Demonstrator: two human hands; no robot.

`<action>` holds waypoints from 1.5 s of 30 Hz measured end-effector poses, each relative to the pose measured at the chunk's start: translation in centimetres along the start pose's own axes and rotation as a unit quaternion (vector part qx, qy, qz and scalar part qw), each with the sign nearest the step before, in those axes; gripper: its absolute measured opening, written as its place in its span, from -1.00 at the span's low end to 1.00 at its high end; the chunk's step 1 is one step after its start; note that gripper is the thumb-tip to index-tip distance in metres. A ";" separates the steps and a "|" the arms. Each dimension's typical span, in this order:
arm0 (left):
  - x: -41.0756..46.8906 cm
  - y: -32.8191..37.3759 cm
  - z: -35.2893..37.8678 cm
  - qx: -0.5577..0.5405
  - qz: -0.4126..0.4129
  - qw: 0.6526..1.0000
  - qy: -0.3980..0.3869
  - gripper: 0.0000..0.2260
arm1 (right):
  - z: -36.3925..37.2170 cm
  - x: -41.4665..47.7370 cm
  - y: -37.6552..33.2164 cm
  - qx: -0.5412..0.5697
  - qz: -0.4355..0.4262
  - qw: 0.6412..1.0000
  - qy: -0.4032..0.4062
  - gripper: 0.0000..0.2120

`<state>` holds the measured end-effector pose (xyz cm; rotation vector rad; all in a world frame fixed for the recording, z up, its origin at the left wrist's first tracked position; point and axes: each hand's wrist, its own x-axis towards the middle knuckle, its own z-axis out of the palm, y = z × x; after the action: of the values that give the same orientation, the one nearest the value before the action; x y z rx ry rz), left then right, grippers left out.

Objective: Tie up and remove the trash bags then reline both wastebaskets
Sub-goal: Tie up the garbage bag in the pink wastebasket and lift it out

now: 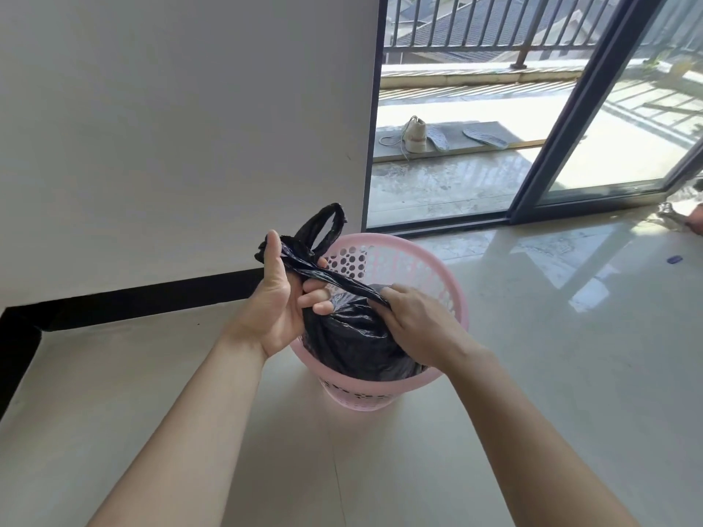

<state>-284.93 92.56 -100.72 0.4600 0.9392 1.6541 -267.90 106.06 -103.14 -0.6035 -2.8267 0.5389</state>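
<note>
Left hand (279, 294): forearm comes up from about 7 o'clock, palm turned toward the camera, thumb pointing up. The fingers are curled shut around one twisted handle of the trash bag (350, 336) — the strip runs across the palm and out between thumb and fingers.

Right hand (412, 321): forearm enters from about 5 o'clock, back of the hand up, knuckles bent. The fingers are pinched down on the other end of that stretched strip, right on top of the bag.

Handle loop (323, 226): a second black loop stands up behind the left hand, toward 12 o'clock, free of both hands.

Trash bag: black, glossy, bunched at the neck, sitting inside the wastebasket (426, 260) with its top drawn taut between the two hands.

Wastebasket: pink plastic with round holes in its wall, upright on the floor (532, 355) near the middle of the view — the wall (171, 127) is at its 10 o'clock.

Sliding door (570, 119): at 1 o'clock, opening on a balcony where a shoe (414, 135) lies.
</note>
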 end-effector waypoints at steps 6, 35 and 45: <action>-0.4 -0.2 -0.3 0.158 -0.048 0.986 0.006 -0.64 | -0.2 0.5 -0.4 -0.038 -0.038 0.998 -0.024 -0.63; -0.3 -0.7 -2.5 0.120 -0.071 0.987 0.078 -0.65 | -8.1 1.5 0.6 0.492 0.190 0.826 0.200 -0.61; 0.6 -1.4 -0.7 0.082 -0.055 0.994 0.039 -0.56 | -4.2 2.2 -2.0 0.543 0.153 0.813 0.144 -0.87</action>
<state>-284.72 93.00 -102.34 0.4485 1.1440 1.5104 -269.51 106.61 -98.30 -0.7543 -1.6787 1.7327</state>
